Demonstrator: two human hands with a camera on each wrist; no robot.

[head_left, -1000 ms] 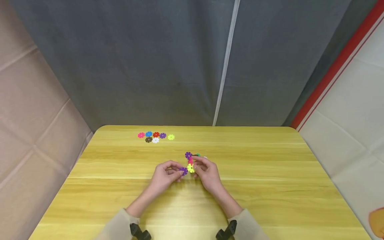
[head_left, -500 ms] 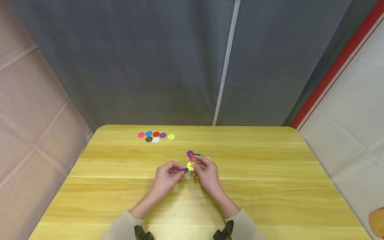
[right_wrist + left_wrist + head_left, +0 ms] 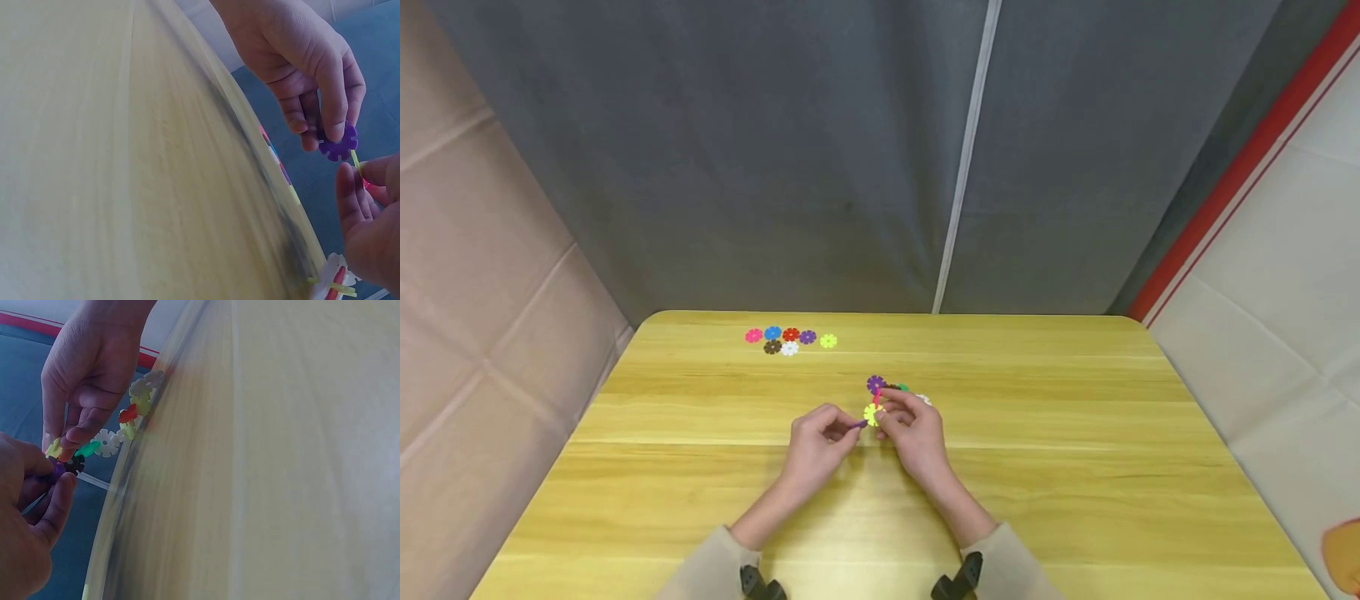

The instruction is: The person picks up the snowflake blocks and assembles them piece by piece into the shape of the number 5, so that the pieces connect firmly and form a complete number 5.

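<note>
My left hand point(image 3: 850, 427) pinches a single purple snowflake disc point(image 3: 859, 424) between thumb and fingers. In the right wrist view the same purple disc point(image 3: 338, 147) touches the edge of a thin yellow disc point(image 3: 354, 160). My right hand point(image 3: 885, 416) grips a small cluster of joined discs just above the table: yellow point(image 3: 872, 413), pink point(image 3: 877, 399), purple point(image 3: 876, 384), green point(image 3: 901, 387) and white point(image 3: 923, 400). The left wrist view shows the cluster's white disc point(image 3: 107, 442) and green disc point(image 3: 87, 449) below the right hand's fingers point(image 3: 81, 431). The two hands meet at the yellow disc.
Several loose discs lie at the back left of the yellow wooden table point(image 3: 1075, 467): pink point(image 3: 753, 336), blue point(image 3: 772, 333), red point(image 3: 791, 334), purple point(image 3: 807, 337), yellow-green point(image 3: 828, 340), brown point(image 3: 772, 347), white point(image 3: 788, 348). A grey curtain hangs behind the table.
The left hand has brought the purple disc right to the cluster's yellow disc and turned it edge-on. The right hand with the cluster has shifted slightly.
</note>
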